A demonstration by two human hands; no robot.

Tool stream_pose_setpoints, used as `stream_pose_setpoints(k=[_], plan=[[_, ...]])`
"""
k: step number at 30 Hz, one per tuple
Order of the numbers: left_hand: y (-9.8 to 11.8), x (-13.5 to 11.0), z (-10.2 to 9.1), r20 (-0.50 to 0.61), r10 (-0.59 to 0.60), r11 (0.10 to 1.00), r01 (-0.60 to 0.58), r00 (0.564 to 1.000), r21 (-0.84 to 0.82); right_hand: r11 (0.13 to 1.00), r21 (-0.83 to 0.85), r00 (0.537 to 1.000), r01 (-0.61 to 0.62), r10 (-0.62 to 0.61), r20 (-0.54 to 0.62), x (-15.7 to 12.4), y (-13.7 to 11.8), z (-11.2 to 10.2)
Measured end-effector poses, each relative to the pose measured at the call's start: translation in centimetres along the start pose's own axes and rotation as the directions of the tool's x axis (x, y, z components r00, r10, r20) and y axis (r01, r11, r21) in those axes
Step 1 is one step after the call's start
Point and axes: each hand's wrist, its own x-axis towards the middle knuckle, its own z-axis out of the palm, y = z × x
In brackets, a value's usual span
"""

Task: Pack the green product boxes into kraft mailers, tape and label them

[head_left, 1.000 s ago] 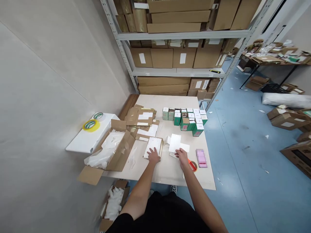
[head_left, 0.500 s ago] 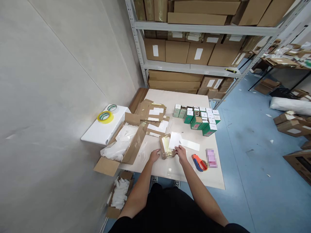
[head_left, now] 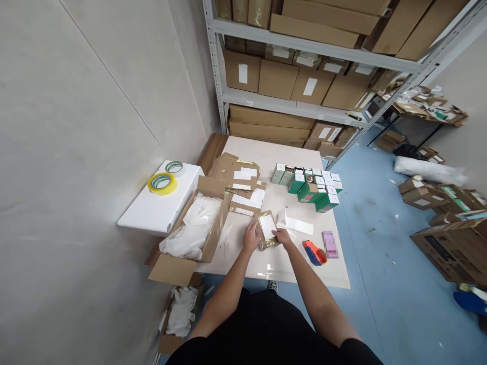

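Observation:
A small taped cardboard box (head_left: 270, 244) sits near the front of the table, tilted a little in my hands. On its top face lies a white label (head_left: 267, 226). My left hand (head_left: 251, 238) grips the box's left side with fingers curled at the edge. At the right edge, my right hand (head_left: 282, 236) is closed on the box, its thumb by the label's corner. Just beyond the right hand lies a curled white paper strip (head_left: 299, 225). An orange and blue tape dispenser (head_left: 315, 252) rests to the right.
Green and white small boxes (head_left: 317, 190) stand at the table's right. Flattened cardboard (head_left: 243, 177) is stacked at back left. An open carton (head_left: 213, 235) of white packing material stands left, beside a white stand (head_left: 144, 210) with tape rolls (head_left: 162, 184). Shelving (head_left: 285, 104) closes the back.
The white label, held up in my right hand before, now lies flat on the box. My left hand has moved from beside the box onto its left side. The view has turned slightly right.

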Motion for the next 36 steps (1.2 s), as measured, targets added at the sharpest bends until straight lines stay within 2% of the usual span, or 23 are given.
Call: stream_pose_setpoints(k=[3,5,8,11,13,15,20,21,23,25,28,31,33,36], plan=[[0.4,0.8,-0.3,0.074,0.083,0.995,-0.086,0.994,0.049,0.996,-0.081,0.999,-0.036,0.035,-0.018,1.2,-0.3,0.2],[0.4,1.5,-0.1,0.181,0.114,0.987,-0.132,0.977,0.092,0.988,-0.144,0.998,-0.061,0.056,-0.035,1.9,-0.3,0.3],[0.2,2.3,0.7,0.384,0.059,0.979,-0.128,0.922,0.157,0.97,-0.229,0.995,-0.086,0.073,-0.066,2.5,-0.1,0.4],[-0.4,2.8,1.6,0.464,-0.027,0.975,-0.079,0.885,0.207,0.952,-0.289,0.993,-0.104,0.081,-0.091,2.8,-0.1,0.5],[-0.8,3.0,1.9,0.468,-0.054,0.969,-0.066,0.882,0.237,0.944,-0.308,0.991,-0.116,0.088,-0.106,2.8,-0.3,0.6],[-1.2,3.2,1.9,0.472,-0.074,0.962,-0.062,0.878,0.267,0.928,-0.35,0.983,-0.126,0.07,-0.167,2.7,-0.4,0.6],[-2.2,3.3,1.6,0.497,-0.077,0.958,-0.074,0.865,0.277,0.778,-0.572,0.922,-0.258,0.021,-0.387,1.8,0.5,-0.2],[-2.5,3.3,1.6,0.498,-0.058,0.961,-0.087,0.865,0.262,0.768,-0.587,0.921,-0.258,0.012,-0.389,1.6,0.9,-0.2],[-3.1,3.1,1.4,0.496,-0.012,0.968,-0.114,0.868,0.223,0.789,-0.588,0.938,-0.18,-0.042,-0.343,1.1,1.9,0.3],[-3.7,2.8,0.9,0.485,0.013,0.973,-0.123,0.874,0.196,0.844,-0.535,0.955,-0.043,-0.121,-0.269,0.8,2.8,1.2],[-4.7,2.1,-0.4,0.464,0.0,0.978,-0.097,0.886,0.186,0.927,-0.356,0.949,0.114,-0.208,-0.238,0.5,4.0,2.7],[-5.5,0.9,-1.9,0.394,-0.107,0.983,0.037,0.913,0.181,0.962,-0.173,0.953,0.209,-0.24,-0.183,0.3,5.0,3.3],[-6.0,-0.2,-2.4,0.297,-0.208,0.975,0.173,0.932,0.138,0.972,-0.083,0.961,0.219,-0.229,-0.155,0.1,5.8,3.5],[-6.7,-2.3,-2.4,0.203,-0.298,0.951,0.309,0.933,-0.026,0.994,-0.027,0.968,0.102,-0.105,-0.23,0.4,7.1,4.3]])
